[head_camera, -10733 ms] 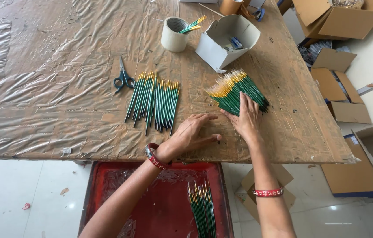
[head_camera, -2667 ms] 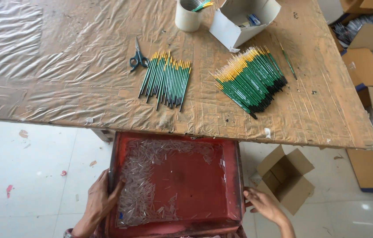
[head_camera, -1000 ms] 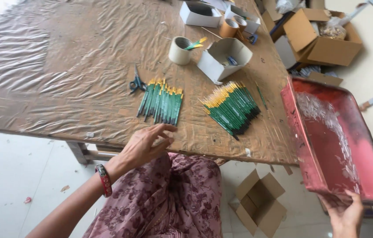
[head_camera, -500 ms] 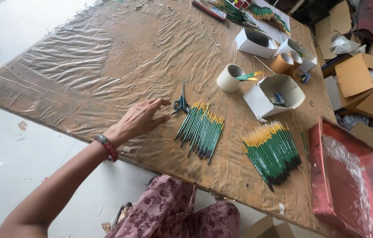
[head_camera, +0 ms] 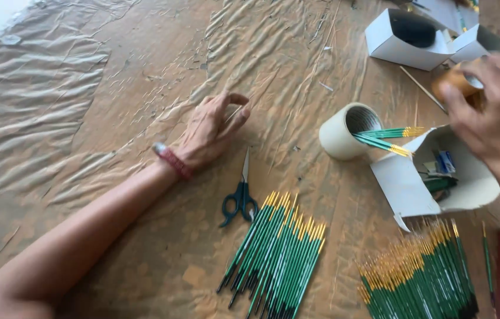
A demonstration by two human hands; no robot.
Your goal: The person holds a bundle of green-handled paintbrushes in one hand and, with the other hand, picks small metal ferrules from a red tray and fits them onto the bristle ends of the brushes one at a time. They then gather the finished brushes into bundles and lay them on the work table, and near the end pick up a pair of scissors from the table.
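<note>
Tabletop tape roll (head_camera: 346, 131), seemingly brush-filled.

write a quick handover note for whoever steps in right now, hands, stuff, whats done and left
Left hand: empty, resting on the plastic-covered table just above the scissors.
Right hand: blurred, fingers around a brown tape roll over the open white box.
Two heaps of green brushes lie at the near edge: small bundle, large bundle. A few brushes stick out of the beige tape roll.
Both heaps are loose, neither boxed.
</note>
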